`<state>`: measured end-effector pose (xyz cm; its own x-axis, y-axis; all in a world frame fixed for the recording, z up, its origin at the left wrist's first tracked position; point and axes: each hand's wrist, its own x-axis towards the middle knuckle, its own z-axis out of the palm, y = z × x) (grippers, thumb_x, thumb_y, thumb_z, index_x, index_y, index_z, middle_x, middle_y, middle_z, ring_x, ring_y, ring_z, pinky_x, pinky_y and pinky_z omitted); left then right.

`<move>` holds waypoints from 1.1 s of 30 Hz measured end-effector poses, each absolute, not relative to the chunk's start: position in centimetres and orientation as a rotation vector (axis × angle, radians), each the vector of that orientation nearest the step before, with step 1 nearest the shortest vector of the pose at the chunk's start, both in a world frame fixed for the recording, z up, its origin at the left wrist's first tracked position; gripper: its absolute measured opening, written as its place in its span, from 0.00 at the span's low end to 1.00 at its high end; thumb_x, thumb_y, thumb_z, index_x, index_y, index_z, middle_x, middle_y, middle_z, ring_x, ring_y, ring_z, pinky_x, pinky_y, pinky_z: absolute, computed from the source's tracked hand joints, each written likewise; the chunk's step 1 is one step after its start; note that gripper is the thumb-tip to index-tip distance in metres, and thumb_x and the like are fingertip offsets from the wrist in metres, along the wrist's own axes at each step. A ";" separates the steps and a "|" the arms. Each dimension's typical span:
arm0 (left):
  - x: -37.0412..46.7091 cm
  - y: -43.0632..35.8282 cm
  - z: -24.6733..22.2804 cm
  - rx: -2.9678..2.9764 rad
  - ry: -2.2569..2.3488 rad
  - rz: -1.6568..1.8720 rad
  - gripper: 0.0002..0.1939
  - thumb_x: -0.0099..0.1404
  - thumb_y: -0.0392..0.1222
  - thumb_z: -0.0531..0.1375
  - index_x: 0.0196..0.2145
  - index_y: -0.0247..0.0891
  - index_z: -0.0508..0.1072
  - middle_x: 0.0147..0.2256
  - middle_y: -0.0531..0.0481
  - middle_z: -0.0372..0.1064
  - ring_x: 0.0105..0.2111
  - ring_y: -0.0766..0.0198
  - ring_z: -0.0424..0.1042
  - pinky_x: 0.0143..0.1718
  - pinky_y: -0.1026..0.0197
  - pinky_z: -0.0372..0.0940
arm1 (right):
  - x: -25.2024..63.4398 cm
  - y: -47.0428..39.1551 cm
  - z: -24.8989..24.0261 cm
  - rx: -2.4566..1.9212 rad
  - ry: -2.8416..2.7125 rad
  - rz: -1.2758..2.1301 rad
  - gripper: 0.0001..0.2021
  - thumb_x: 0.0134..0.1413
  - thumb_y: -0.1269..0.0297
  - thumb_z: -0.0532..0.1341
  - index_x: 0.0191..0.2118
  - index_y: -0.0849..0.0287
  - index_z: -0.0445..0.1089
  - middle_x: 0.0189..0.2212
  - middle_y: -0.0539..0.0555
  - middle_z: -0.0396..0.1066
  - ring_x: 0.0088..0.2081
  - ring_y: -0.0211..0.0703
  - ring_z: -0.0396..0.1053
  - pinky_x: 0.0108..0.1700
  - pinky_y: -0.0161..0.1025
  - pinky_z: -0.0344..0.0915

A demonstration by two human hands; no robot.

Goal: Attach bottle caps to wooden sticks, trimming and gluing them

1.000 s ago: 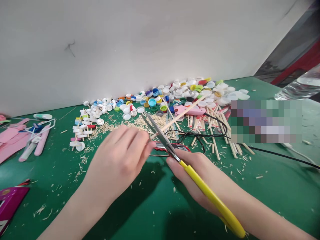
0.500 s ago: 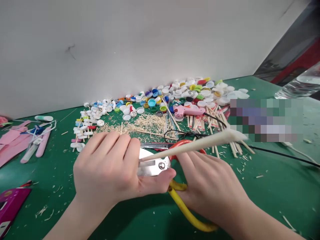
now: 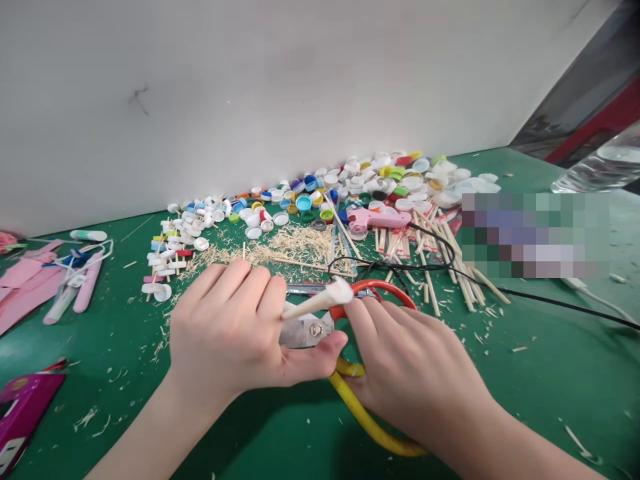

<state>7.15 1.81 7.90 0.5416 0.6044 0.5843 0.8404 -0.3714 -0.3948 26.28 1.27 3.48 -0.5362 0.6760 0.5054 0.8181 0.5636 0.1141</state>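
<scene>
Green table [image 3: 550,387] underneath; left hand [image 3: 230,327] wrapped round a stick [image 3: 309,306], right hand [image 3: 425,353] gripping scissors [image 3: 303,335]; trimming seems underway, next needing steady pressure.

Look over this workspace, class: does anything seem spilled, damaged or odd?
Yes. Wood shavings lie spilled over the green table, straying well away from the main heap. The scissors look odd because one handle is orange and the other yellow. A thin dark mark stands out on the pale wall.
</scene>
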 end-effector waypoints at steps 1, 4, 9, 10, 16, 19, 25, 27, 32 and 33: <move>7.1 1.9 7.8 -2.119 -1.133 -0.453 0.25 0.57 0.64 0.50 0.17 0.42 0.58 0.16 0.52 0.55 0.19 0.63 0.59 0.20 0.58 0.48 | 26.3 1.2 3.5 -1.210 -2.400 -0.471 0.06 0.46 0.65 0.53 0.30 0.60 0.63 0.22 0.53 0.64 0.25 0.41 0.63 0.28 0.38 0.51; 6.9 2.1 7.4 -2.126 -1.088 -0.513 0.25 0.58 0.63 0.50 0.16 0.42 0.58 0.15 0.52 0.55 0.18 0.64 0.57 0.19 0.59 0.49 | 26.2 1.0 3.3 -1.205 -2.427 -0.461 0.05 0.45 0.65 0.54 0.30 0.60 0.62 0.22 0.52 0.64 0.24 0.41 0.63 0.27 0.39 0.50; 7.1 2.5 7.0 -2.152 -1.084 -0.577 0.22 0.57 0.59 0.52 0.15 0.41 0.60 0.15 0.51 0.56 0.18 0.63 0.55 0.20 0.57 0.51 | 26.1 1.0 3.2 -1.206 -2.426 -0.484 0.06 0.40 0.64 0.57 0.28 0.59 0.61 0.20 0.50 0.62 0.22 0.42 0.63 0.26 0.39 0.48; 7.1 2.6 6.9 -2.159 -1.087 -0.578 0.22 0.57 0.59 0.52 0.15 0.41 0.61 0.15 0.51 0.56 0.18 0.63 0.56 0.20 0.57 0.52 | 26.0 1.0 3.2 -1.209 -2.429 -0.482 0.07 0.40 0.63 0.57 0.28 0.59 0.61 0.20 0.50 0.62 0.22 0.42 0.63 0.26 0.39 0.48; 7.0 2.9 6.8 -2.174 -1.100 -0.570 0.21 0.59 0.56 0.52 0.15 0.42 0.60 0.15 0.52 0.55 0.19 0.63 0.55 0.21 0.57 0.53 | 25.9 1.2 3.1 -1.236 -2.462 -0.443 0.09 0.42 0.60 0.59 0.28 0.59 0.60 0.19 0.51 0.63 0.22 0.42 0.63 0.25 0.39 0.45; 6.9 3.1 6.4 -2.180 -1.101 -0.579 0.20 0.59 0.54 0.51 0.16 0.42 0.60 0.15 0.52 0.56 0.19 0.63 0.56 0.22 0.57 0.53 | 25.9 1.3 2.9 -1.256 -2.481 -0.439 0.10 0.42 0.59 0.59 0.28 0.59 0.61 0.19 0.51 0.63 0.21 0.41 0.63 0.25 0.39 0.45; 7.0 3.4 6.4 -2.171 -1.152 -0.626 0.19 0.59 0.56 0.52 0.19 0.40 0.64 0.18 0.49 0.61 0.22 0.59 0.62 0.25 0.55 0.56 | 26.1 2.1 2.2 -1.218 -2.415 -0.440 0.12 0.46 0.56 0.59 0.29 0.60 0.62 0.21 0.50 0.65 0.23 0.41 0.65 0.26 0.38 0.49; 6.9 3.2 7.0 -2.161 -1.160 -0.641 0.18 0.60 0.56 0.51 0.26 0.38 0.67 0.23 0.46 0.66 0.26 0.57 0.65 0.29 0.53 0.58 | 26.2 2.5 2.5 -1.318 -2.376 -0.355 0.13 0.49 0.54 0.57 0.32 0.60 0.62 0.22 0.51 0.66 0.23 0.41 0.66 0.25 0.37 0.49; 7.0 2.3 7.8 -2.043 -1.386 -1.009 0.10 0.65 0.44 0.47 0.41 0.38 0.61 0.37 0.41 0.63 0.40 0.55 0.64 0.40 0.52 0.61 | 26.8 3.4 4.7 -1.741 -2.297 0.198 0.24 0.53 0.38 0.49 0.34 0.57 0.61 0.22 0.51 0.68 0.20 0.41 0.64 0.23 0.35 0.47; 7.2 2.2 7.7 -2.042 -1.452 -1.026 0.08 0.66 0.43 0.47 0.41 0.39 0.60 0.36 0.43 0.62 0.38 0.56 0.64 0.39 0.53 0.61 | 27.0 3.5 5.1 -1.761 -2.277 0.311 0.26 0.52 0.36 0.48 0.34 0.57 0.61 0.22 0.51 0.67 0.20 0.41 0.63 0.23 0.35 0.48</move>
<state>7.17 2.16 7.71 0.1776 0.6119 0.7707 0.9308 -0.3587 0.0703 26.96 3.51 5.09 -0.2411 0.9684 0.0632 0.9159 0.2486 -0.3152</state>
